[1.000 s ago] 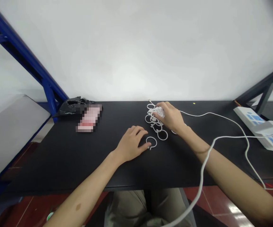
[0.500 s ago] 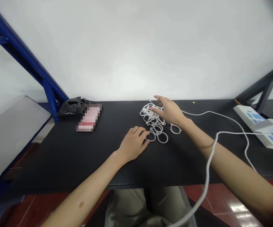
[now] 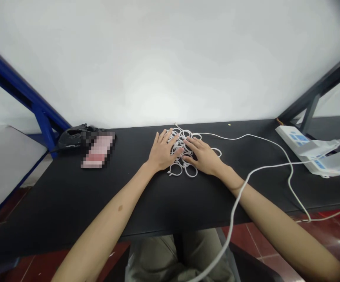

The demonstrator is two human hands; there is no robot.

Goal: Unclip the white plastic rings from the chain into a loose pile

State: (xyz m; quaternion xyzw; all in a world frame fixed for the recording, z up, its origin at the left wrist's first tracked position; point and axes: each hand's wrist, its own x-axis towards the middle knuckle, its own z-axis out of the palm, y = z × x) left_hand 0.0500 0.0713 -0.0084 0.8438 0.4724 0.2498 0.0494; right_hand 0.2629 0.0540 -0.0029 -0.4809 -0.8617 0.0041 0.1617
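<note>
While both hands lie low over the black desk (image 3: 134,188), palms down, a loose heap of white rings (image 3: 176,146) sits between and under them, near the back edge by the pale wall (image 3: 170,58). The left hand (image 3: 164,150) covers the heap's left side, its fingers spread well apart, the thumb stretched across the rings toward the other hand. The right hand (image 3: 202,157) comes in from the opposite side, its fingers extended and a little apart, the tips over the rings; whether they press on any of them I cannot tell. Neither hand is closed around a ring. Two rings at the front of the heap show nearly whole, side by side below the thumbs, and another pokes out beyond the right hand's knuckles. A thin white cord (image 3: 248,135) runs from behind the heap off to the right, and a thicker-looking white cable (image 3: 233,207) passes in front of the right forearm. At the right end of the desk lies a white item with blue panels (image 3: 295,137), with clear plastic over part of it. At the far left, a crumpled black plastic bag (image 3: 70,138) lies next to a pinkish, pixelated object (image 3: 99,149).
</note>
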